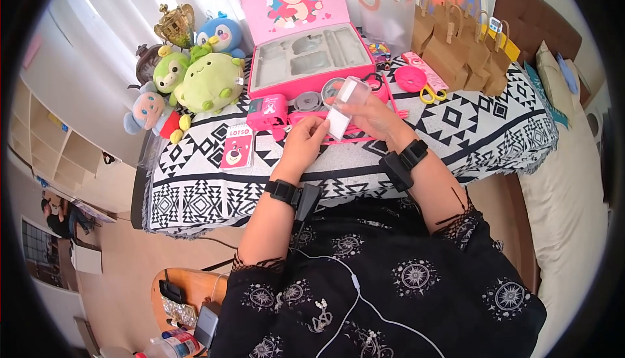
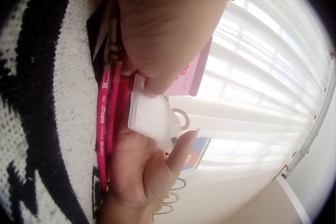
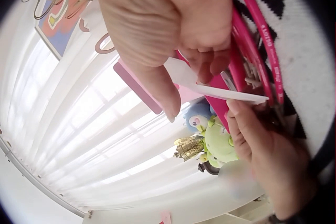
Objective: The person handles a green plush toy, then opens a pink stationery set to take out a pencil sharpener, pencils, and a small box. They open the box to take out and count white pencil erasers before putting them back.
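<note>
A clear plastic case with a white flat part (image 1: 340,122) is between both hands, over the near side of the pink gift set. My left hand (image 1: 305,143) pinches its near end between thumb and fingers; the thumb shows at that edge in the right wrist view. My right hand (image 1: 376,118) has its fingers curled round the clear part from the right, with its thumb (image 3: 160,95) sticking out straight. In the left wrist view the white face (image 2: 149,111) is tilted up. Pink pencils (image 2: 103,129) printed LOTSO lie just below the hands.
Behind stands an open pink gift box (image 1: 283,87) with a grey moulded insert. A LOTSO notebook (image 1: 237,148) and a small pink box (image 1: 267,112) lie left; yellow-handled scissors (image 1: 432,95) lie right. Plush toys (image 1: 211,81) and brown paper bags (image 1: 456,55) flank the box.
</note>
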The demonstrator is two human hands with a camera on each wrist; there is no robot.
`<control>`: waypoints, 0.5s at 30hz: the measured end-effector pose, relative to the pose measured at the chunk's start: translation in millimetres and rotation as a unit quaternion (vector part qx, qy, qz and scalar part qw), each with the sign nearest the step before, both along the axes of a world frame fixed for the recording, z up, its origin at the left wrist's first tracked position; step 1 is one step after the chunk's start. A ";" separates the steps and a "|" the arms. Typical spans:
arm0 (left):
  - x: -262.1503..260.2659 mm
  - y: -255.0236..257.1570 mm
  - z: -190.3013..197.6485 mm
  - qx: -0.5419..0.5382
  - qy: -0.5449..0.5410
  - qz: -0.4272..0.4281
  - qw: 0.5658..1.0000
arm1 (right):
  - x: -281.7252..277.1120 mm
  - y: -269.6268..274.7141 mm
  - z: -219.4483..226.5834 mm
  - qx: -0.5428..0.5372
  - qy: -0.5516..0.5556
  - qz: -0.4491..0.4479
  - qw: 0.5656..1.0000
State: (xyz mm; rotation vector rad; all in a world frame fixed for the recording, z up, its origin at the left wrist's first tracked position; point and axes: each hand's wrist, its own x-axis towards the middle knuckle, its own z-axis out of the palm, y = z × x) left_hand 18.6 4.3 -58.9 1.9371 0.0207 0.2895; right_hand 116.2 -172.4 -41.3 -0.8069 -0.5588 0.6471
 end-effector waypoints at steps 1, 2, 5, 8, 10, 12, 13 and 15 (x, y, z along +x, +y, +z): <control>-0.6 -0.6 0.8 -0.012 0.010 0.002 1.000 | 1.9 -1.1 -0.5 0.001 0.000 -0.002 1.000; -0.3 0.0 -0.8 -0.011 0.010 0.001 1.000 | 4.6 -1.6 -1.3 -0.002 -0.012 0.017 1.000; 1.6 1.9 -4.3 -0.013 0.000 -0.009 1.000 | 8.0 -0.9 -4.5 -0.010 -0.015 0.022 1.000; 1.3 0.7 -5.1 -0.007 -0.004 -0.002 1.000 | 5.6 1.6 -7.9 -0.019 0.006 -0.018 1.000; 3.1 1.9 -6.9 -0.003 -0.018 0.000 1.000 | 6.7 1.9 -7.4 -0.020 0.014 -0.044 0.999; -0.2 -0.8 0.4 -0.025 -0.017 0.011 1.000 | 9.2 -2.5 -4.2 -0.073 0.043 -0.040 0.996; -1.3 -1.9 2.7 -0.047 -0.014 0.021 0.999 | 9.8 -1.6 -3.6 -0.073 0.043 -0.040 0.996; 0.9 0.0 -0.6 -0.025 -0.057 0.035 0.997 | 7.9 1.7 -1.7 -0.079 0.024 -0.078 0.994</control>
